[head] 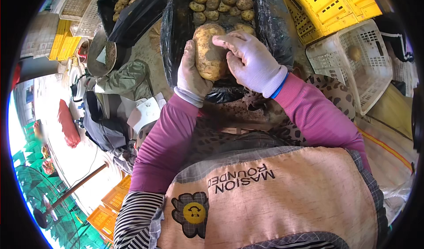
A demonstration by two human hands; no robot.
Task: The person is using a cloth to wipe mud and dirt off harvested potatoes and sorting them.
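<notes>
A large potato point(209, 55) with dirt patches stands lengthwise in my left hand point(194, 68), whose gloved fingers and palm wrap its left side and lower end. My right hand point(253, 58), also in a soiled white knit glove, meets the potato's upper right face with its fingertips. It does not wrap around it. Beneath both hands is a container lined with black plastic point(275, 27). Rows of smaller potatoes point(222, 5) lie in it, and another potato point(244, 28) shows partly behind my right hand.
Upper left, a second black-lined container point(132, 22) holds more potatoes. A round pan point(102, 55) sits below it, beside crumpled green cloth point(127, 78). Yellow crates point(334, 7) stand upper right, above a white plastic crate point(367, 66) with one potato inside. A red sack point(68, 124) lies left.
</notes>
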